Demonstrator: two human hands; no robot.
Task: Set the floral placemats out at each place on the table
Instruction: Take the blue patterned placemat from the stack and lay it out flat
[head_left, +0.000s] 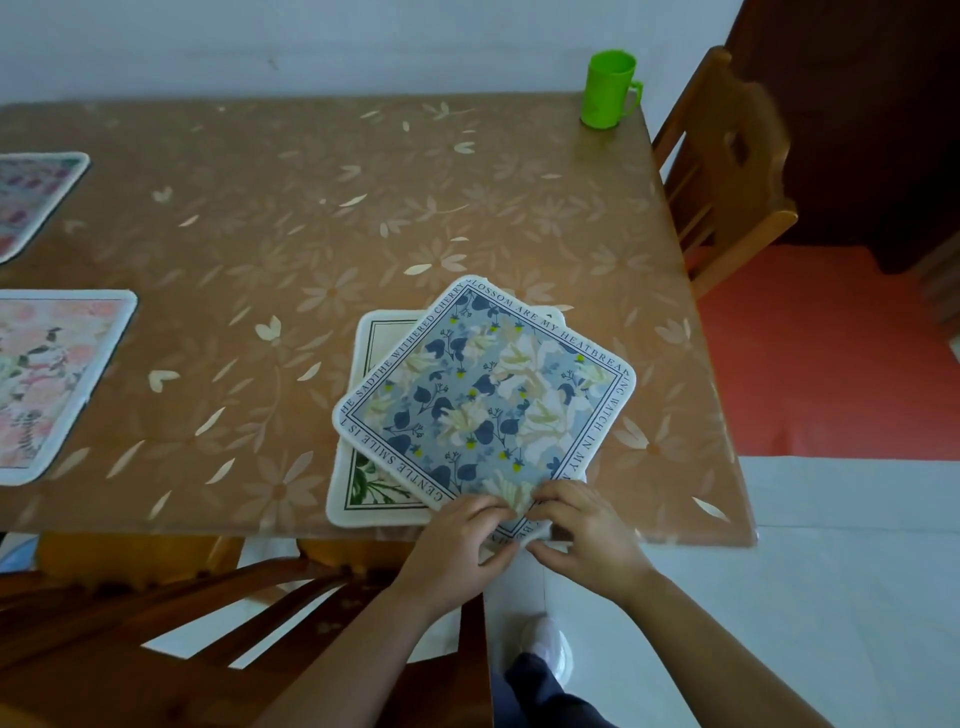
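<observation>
Hands met at the table's (311, 218) near edge, left hand (457, 540) and right hand (587, 535) both pinched with curled fingers on the near corner of the blue mat (483, 395), mat lay turned cornerwise on a cream mat (363, 467), forearms reaching forward from below.

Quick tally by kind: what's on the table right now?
Placemats: 4: blue placemat on cream placemat, pink placemat, far placemat
Cups: 1: green cup
Total: 5
</observation>
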